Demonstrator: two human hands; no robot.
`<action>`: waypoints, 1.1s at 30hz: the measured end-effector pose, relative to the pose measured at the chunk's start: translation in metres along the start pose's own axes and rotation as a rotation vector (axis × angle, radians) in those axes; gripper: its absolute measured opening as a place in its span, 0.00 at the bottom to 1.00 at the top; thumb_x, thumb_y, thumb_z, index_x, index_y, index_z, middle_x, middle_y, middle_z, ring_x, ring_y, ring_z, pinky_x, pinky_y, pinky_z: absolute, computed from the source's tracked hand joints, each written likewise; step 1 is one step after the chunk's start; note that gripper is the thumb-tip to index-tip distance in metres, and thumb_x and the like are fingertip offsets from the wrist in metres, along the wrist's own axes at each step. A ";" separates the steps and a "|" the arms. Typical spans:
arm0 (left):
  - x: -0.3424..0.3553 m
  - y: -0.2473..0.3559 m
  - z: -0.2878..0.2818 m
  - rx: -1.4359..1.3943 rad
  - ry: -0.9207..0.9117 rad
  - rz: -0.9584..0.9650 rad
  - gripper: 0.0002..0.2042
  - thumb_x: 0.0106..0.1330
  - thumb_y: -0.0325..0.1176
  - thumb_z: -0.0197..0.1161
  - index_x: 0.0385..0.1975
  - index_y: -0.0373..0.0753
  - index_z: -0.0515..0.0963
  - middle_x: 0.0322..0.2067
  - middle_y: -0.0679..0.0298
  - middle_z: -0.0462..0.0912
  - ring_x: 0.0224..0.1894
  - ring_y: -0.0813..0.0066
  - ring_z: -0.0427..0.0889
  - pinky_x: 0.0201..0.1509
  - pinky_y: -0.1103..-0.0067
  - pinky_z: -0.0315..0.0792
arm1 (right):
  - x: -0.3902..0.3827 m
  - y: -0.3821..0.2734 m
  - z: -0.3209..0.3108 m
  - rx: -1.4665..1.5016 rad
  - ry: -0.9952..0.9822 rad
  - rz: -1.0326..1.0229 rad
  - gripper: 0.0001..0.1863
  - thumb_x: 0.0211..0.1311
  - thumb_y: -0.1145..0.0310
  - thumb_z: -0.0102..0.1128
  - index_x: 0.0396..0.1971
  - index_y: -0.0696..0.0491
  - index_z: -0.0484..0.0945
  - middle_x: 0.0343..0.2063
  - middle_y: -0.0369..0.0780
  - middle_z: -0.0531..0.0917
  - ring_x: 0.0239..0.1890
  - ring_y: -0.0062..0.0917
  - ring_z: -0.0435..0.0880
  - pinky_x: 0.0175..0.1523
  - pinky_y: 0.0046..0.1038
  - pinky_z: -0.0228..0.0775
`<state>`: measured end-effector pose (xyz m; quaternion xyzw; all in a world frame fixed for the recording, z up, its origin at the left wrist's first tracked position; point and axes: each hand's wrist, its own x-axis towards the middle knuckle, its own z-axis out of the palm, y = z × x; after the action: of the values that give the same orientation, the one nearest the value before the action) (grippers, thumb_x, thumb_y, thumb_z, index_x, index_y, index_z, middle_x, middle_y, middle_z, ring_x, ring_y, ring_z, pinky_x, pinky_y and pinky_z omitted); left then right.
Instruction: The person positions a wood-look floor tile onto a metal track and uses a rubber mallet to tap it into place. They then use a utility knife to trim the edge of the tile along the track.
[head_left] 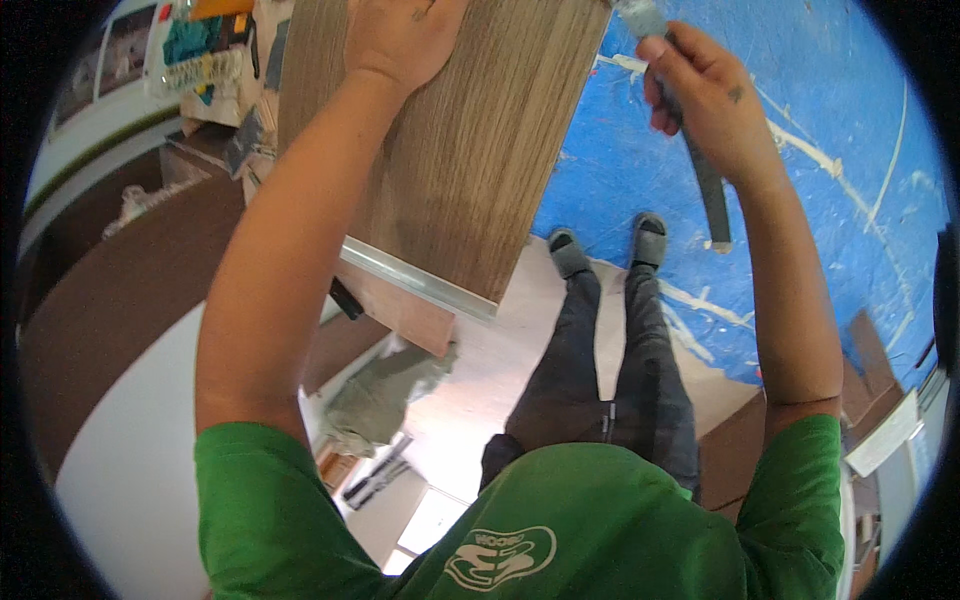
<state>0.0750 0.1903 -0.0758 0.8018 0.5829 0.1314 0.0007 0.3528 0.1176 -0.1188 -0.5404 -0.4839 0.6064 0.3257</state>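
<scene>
A wood-grain panel [450, 150] with a pale metallic strip [420, 282] along its near edge lies in front of me. My left hand [405, 40] rests on the panel's upper part; its fingers run out of the picture at the top. To the right of the panel, my right hand [705, 90] is closed round the dark handle of a hammer [710, 195]. The grey hammer head is up beside the panel's far right corner, partly cut off by the upper edge. Whether it touches the panel, I cannot tell.
Blue sheeting [840, 90] with pale tape strips covers the floor on the right, by my slippers [650, 240]. A brown curved surface [120, 270] fills the left. Below the panel are a reddish board [400, 310] and a greyish-green cloth or bag [375, 400]. Brown boards [870, 370] stand at right.
</scene>
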 end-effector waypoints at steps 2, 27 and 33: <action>0.000 0.000 0.000 -0.028 0.020 -0.001 0.30 0.77 0.53 0.49 0.67 0.33 0.70 0.71 0.46 0.67 0.75 0.50 0.61 0.78 0.62 0.52 | 0.018 -0.017 -0.008 -0.114 0.082 -0.016 0.16 0.76 0.55 0.56 0.43 0.53 0.80 0.27 0.34 0.80 0.24 0.16 0.78 0.29 0.23 0.71; -0.001 -0.008 0.014 -0.046 0.144 0.034 0.28 0.75 0.52 0.52 0.64 0.36 0.74 0.68 0.50 0.71 0.73 0.53 0.65 0.77 0.58 0.53 | 0.009 -0.067 0.001 -0.763 0.226 -0.495 0.16 0.73 0.73 0.57 0.58 0.60 0.79 0.26 0.39 0.79 0.30 0.25 0.77 0.41 0.28 0.74; -0.003 -0.005 0.005 -0.051 0.095 0.000 0.29 0.76 0.53 0.51 0.66 0.36 0.72 0.70 0.50 0.68 0.74 0.53 0.63 0.79 0.58 0.50 | 0.022 -0.079 -0.017 -0.897 0.136 -0.544 0.18 0.72 0.75 0.57 0.60 0.60 0.78 0.28 0.43 0.82 0.32 0.29 0.81 0.43 0.27 0.75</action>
<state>0.0706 0.1896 -0.0818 0.7944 0.5787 0.1843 -0.0067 0.3550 0.1672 -0.0513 -0.5197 -0.7962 0.1969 0.2390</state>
